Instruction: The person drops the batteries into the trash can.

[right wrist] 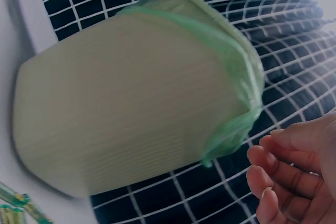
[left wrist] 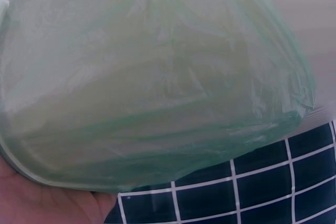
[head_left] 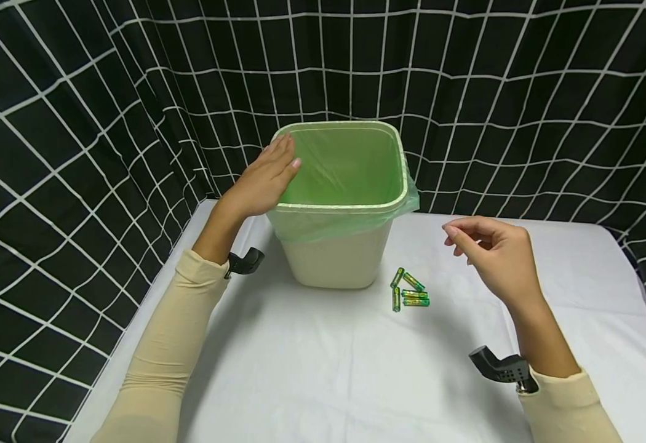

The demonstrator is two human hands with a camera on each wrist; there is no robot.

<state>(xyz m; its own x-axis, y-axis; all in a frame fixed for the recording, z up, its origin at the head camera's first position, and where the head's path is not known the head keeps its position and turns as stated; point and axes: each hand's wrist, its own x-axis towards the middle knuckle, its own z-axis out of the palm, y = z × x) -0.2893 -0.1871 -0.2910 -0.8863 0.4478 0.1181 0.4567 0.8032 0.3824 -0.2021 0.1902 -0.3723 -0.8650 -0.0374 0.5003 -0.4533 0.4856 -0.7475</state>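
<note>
A cream trash bin (head_left: 334, 261) stands upright on the table, lined with a thin green plastic bag (head_left: 350, 163) folded over its rim. My left hand (head_left: 264, 178) rests on the bin's left rim with its fingers straight; in the left wrist view the palm (left wrist: 52, 198) lies against the rim under the bag. To the right of the bin, my right hand (head_left: 491, 252) hovers above the table, fingers loosely bent and holding nothing. Between that hand and the bin lie several green-and-gold batteries (head_left: 415, 302), which also show at the lower left corner of the right wrist view.
A white cloth (head_left: 312, 363) covers the table. Black curtains with a white grid (head_left: 467, 92) hang behind it and along the left side. Each wrist wears a small black camera (head_left: 500, 368).
</note>
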